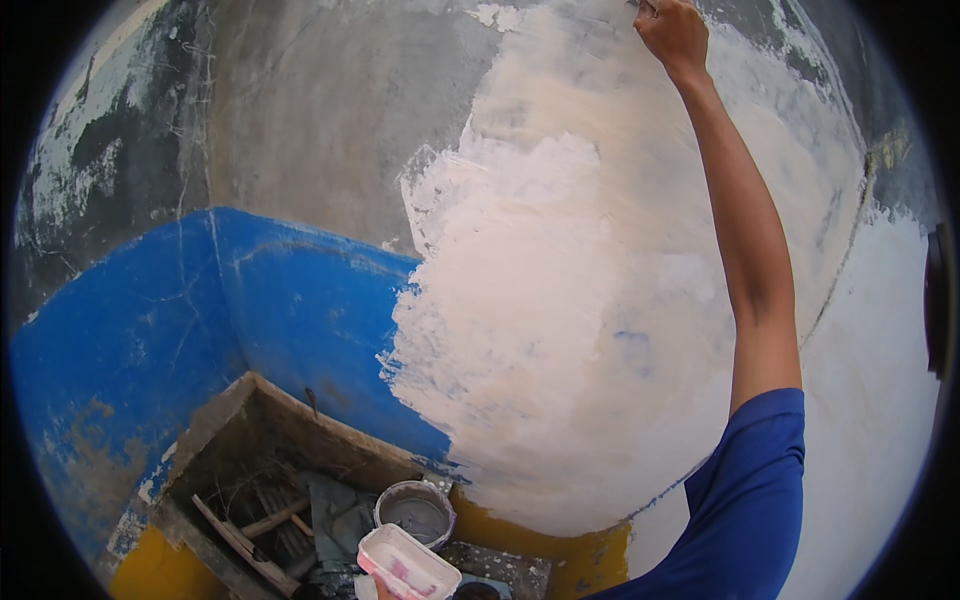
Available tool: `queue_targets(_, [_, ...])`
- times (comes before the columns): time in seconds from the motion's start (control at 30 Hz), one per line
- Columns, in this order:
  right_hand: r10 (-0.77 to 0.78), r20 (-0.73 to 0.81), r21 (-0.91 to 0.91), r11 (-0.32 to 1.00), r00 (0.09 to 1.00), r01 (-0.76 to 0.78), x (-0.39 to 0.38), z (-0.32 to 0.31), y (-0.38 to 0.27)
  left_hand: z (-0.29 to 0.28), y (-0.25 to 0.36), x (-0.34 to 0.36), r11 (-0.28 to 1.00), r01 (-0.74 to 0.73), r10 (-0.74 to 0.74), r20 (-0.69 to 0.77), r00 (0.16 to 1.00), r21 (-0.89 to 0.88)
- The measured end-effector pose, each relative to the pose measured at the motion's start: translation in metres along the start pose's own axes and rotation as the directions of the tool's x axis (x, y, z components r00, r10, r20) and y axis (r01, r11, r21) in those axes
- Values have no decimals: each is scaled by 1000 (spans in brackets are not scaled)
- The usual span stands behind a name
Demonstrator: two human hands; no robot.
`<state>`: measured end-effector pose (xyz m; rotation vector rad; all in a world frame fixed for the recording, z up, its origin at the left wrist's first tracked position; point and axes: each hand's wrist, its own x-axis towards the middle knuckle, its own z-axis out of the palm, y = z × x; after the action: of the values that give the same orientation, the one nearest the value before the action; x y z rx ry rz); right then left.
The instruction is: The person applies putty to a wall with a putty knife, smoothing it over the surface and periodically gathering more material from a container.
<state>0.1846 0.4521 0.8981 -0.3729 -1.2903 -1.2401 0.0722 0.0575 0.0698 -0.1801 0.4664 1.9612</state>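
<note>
My right hand [675,38] is raised high against the wall, its fingers closed round a small hand tool. Only a dark and grey bit of that tool shows at the upper edge, too little to tell its kind. Around it the wall [560,260] carries a broad coat of white and cream putty with a ragged left edge. Low down, my left hand [381,590] grips a white plastic tub [412,566] by its side. Whitish paste with pink stains lies inside the tub. Most of the left hand is hidden or cut off.
Below and left stands a rough concrete bin [220,420] holding wood scraps [245,540] and a grey cloth [340,515]. A round bucket [448,510] of grey liquid sits beside the tub. Bare grey plaster [310,120] and blue paint [300,310] cover the wall to the left.
</note>
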Motion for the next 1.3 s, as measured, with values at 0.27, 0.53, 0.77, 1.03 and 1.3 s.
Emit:
queue_targets(0.27, [-312, 180, 87, 950, 933, 301, -31, 42, -77, 35, 17, -16, 999, -10, 6, 115, 993, 42])
queue_targets(0.53, [-386, 14, 99, 918, 922, 383, 0, 40, -53, 29, 5, -11, 994, -69, 69, 6, 998, 89])
queue_targets(0.77, [-495, 201, 246, 861, 845, 446, -21, 18, -33, 10, 4, -5, 996, -88, 88, -16, 996, 7])
queue_targets(1.03, [-133, 177, -39, 989, 975, 142, 32, 32, -2, 4, 8, 0, 999, 48, -48, 18, 999, 1])
queue_targets(1.3, [-475, 239, 281, 869, 847, 408, -19, 21, -63, -20, -2, 4, 992, 57, -55, 26, 998, -109])
